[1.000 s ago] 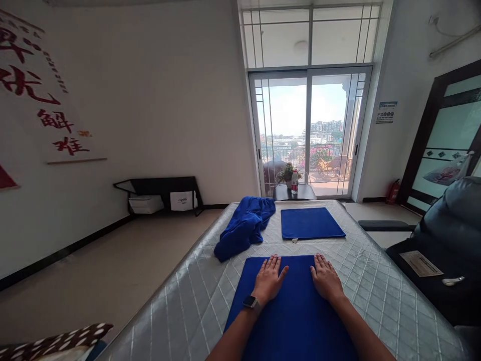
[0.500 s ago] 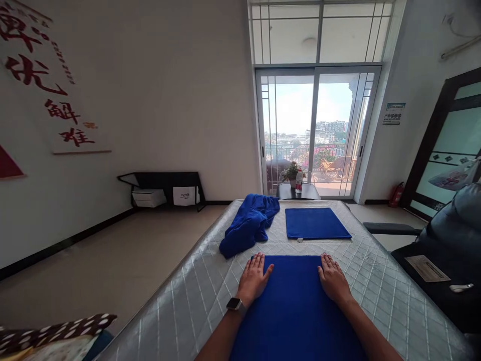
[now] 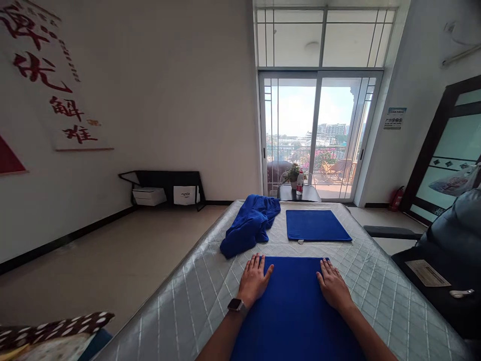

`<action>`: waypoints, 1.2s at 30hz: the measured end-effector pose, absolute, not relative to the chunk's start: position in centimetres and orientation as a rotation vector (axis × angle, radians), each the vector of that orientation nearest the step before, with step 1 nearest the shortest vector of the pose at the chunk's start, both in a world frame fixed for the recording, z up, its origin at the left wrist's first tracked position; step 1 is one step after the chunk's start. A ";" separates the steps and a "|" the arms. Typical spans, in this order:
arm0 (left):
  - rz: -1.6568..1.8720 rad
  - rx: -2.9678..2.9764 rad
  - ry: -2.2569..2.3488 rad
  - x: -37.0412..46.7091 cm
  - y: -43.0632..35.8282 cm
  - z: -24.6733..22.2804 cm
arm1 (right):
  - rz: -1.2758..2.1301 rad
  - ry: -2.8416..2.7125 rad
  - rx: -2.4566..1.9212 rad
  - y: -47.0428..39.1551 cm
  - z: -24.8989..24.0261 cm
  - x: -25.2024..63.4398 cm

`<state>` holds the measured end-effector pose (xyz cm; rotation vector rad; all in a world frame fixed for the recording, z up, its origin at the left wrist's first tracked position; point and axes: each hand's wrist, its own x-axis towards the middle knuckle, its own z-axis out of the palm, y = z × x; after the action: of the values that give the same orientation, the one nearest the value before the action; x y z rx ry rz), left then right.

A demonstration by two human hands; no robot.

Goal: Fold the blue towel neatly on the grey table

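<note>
A smooth blue cloth (image 3: 293, 311) lies flat on the mattress and runs out of view at the bottom. My left hand (image 3: 254, 281) rests palm down on its far left corner, fingers stretched forward. On the far right corner lies my right hand (image 3: 333, 285), also flat with its fingers extended. A watch (image 3: 235, 304) is on my left wrist. Beyond my hands, a flat blue rectangle of cloth (image 3: 317, 224), with a small pale tag at its near edge, sits on the right. Left of it is a crumpled heap of blue cloth (image 3: 251, 226).
The silver quilted mattress (image 3: 180, 301) fills the foreground. Past its far end a small black table (image 3: 310, 192) holds a bottle (image 3: 299, 182) and a potted plant (image 3: 292, 174). A black leather chair (image 3: 447, 250) stands close on the right. Patterned fabric (image 3: 56, 326) lies at the lower left.
The view has shifted very slightly. My right hand has slid a touch along the cloth's right corner; my left hand and the other cloths stay in place.
</note>
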<state>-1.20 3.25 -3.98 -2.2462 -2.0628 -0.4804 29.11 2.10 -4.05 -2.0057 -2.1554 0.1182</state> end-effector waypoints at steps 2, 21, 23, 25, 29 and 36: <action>-0.477 -2.192 -2.104 -1.2 3.2 -4.0 | 0.123 -2.152 -2.003 2.1 -4.1 29.2; -0.401 -2.159 -2.104 -0.8 3.1 -4.1 | 0.136 -2.130 -2.049 1.8 -3.3 29.2; -0.386 -2.163 -2.103 -0.8 3.1 -4.1 | 0.129 -2.134 -2.055 1.7 -3.4 29.2; -0.375 -2.167 -2.110 -0.9 3.1 -4.0 | 0.118 -2.135 -2.060 1.7 -3.4 29.2; -0.385 -2.158 -2.128 -0.9 3.0 -3.9 | 0.111 -2.141 -2.053 1.8 -3.4 29.2; -0.409 -2.140 -2.151 -0.9 2.8 -3.7 | 0.106 -2.131 -2.060 1.8 -3.8 28.9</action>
<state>-0.90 2.83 -3.70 -2.1400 -2.1509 -0.4092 28.94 1.78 -3.80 -2.0597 -2.1313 0.1062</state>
